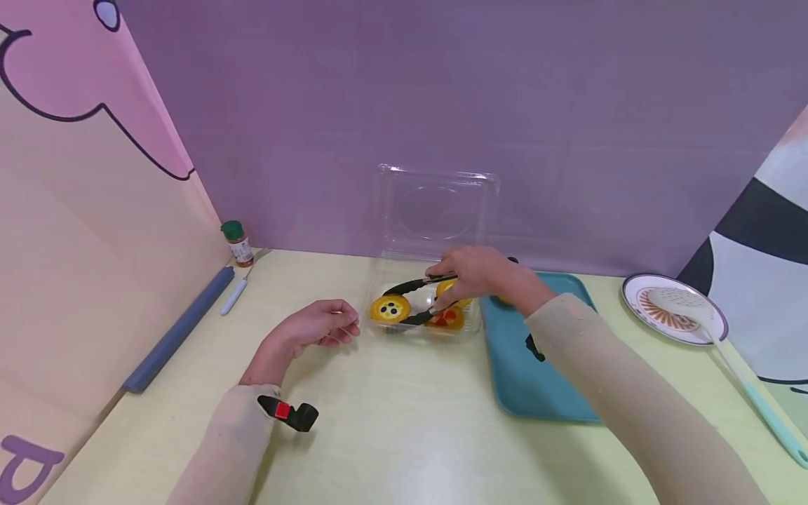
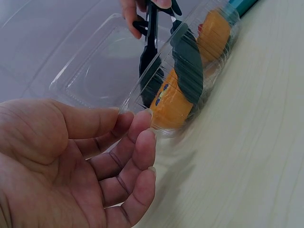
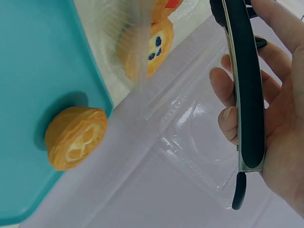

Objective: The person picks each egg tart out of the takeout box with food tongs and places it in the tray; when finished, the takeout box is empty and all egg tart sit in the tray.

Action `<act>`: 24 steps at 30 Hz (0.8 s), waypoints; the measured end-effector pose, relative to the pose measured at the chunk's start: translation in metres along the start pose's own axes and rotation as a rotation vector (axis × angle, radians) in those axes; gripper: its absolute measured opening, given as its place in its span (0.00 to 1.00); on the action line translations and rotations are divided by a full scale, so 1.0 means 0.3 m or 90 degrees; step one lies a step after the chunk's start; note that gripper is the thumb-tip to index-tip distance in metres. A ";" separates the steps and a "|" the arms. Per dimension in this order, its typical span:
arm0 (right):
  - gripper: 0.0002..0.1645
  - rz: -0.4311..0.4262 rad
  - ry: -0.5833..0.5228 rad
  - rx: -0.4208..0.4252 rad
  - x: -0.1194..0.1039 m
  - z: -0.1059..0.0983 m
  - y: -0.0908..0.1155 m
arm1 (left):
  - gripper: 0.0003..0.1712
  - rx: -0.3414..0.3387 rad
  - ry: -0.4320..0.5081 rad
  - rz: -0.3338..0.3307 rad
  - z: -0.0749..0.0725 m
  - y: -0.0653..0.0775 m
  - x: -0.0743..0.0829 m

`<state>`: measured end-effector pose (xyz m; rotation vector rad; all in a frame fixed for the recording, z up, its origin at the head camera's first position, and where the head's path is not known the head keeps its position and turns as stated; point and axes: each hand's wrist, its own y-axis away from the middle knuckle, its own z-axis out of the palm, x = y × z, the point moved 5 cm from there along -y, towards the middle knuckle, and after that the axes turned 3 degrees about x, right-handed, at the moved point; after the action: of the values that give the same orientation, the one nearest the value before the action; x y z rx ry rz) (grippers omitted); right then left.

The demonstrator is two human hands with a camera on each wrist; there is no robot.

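My right hand (image 1: 470,273) grips black-and-metal food tongs (image 3: 249,90) over an open clear plastic box (image 1: 435,210). The black tong tips (image 2: 187,66) lie on either side of a tart with blue dots (image 1: 390,308) at the box's left end. Two more tarts sit at its right end: one with red topping (image 1: 447,319) and another tart (image 1: 454,289) behind it, partly covered by the right hand. My left hand (image 1: 322,324) pinches the box's near left corner between thumb and index finger, the other fingers loosely bent.
Right of the box lies a teal tray (image 1: 536,379) with one tart (image 3: 76,137) on it. Farther right, a white skimmer (image 1: 684,305) rests across a patterned plate (image 1: 637,287). At the left are a green-capped jar (image 1: 238,245), a light-handled utensil (image 1: 233,298) and a blue bar (image 1: 179,330).
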<state>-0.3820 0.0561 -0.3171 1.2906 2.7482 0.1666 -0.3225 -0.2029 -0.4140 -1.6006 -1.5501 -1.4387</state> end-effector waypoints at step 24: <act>0.44 0.052 -0.072 0.125 0.092 0.010 0.134 | 0.16 -0.005 0.000 -0.012 -0.001 -0.003 0.007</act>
<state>-0.3686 0.1031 -0.3157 1.4111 2.6725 -0.1707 -0.3239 -0.2021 -0.4123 -1.5944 -1.5661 -1.4556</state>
